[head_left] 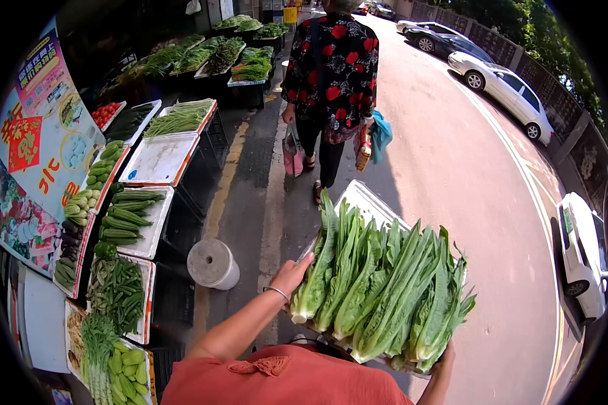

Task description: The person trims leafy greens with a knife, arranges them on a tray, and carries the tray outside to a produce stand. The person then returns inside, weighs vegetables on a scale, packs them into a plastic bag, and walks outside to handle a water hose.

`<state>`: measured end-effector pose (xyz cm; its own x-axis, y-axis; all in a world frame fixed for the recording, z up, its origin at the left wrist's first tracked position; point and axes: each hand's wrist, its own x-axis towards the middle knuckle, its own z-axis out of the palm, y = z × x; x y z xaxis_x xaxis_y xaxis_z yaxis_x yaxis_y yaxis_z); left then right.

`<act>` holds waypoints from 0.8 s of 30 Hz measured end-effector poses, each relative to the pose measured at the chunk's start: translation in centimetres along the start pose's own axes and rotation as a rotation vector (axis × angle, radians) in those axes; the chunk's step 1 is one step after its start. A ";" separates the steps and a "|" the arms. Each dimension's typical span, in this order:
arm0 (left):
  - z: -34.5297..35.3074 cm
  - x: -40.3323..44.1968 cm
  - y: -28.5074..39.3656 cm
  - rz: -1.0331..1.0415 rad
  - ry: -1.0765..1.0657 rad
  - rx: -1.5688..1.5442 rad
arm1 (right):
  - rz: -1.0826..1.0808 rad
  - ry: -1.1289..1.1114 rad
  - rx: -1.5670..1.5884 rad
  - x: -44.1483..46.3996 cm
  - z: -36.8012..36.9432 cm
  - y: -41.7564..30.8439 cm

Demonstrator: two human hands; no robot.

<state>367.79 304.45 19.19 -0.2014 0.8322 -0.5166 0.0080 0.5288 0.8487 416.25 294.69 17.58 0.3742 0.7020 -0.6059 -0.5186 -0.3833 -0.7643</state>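
A white foam tray is held in front of my body, its far part bare. Several heads of long-leaf green lettuce lie side by side on it, pale stem ends toward me. At the tray's left edge, my left hand grips the side, with a bangle on the wrist. My right hand is at the near right corner, mostly hidden by the leaves and tray; what shows of it is closed on the edge.
Left stand vegetable trays, including one with loofahs and an almost bare tray. A white bucket sits on the ground beside them. Ahead, a person in a flowered top carries bags. Parked cars line the road's right side.
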 end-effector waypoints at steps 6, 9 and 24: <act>1.6 10.8 8.1 0.003 -0.003 -0.098 | -0.016 -0.038 -0.067 11.1 10.8 -7.2; 3.4 17.4 13.1 0.021 0.085 -0.105 | -0.007 -0.112 -0.074 19.7 17.5 -12.1; 5.3 47.8 28.7 0.003 0.143 -0.046 | -0.023 -0.226 -0.017 43.5 41.8 -21.6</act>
<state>363.62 360.30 18.28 -0.3389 0.7996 -0.4958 -0.0359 0.5156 0.8561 411.55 358.57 16.98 0.2028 0.8269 -0.5245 -0.4977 -0.3742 -0.7825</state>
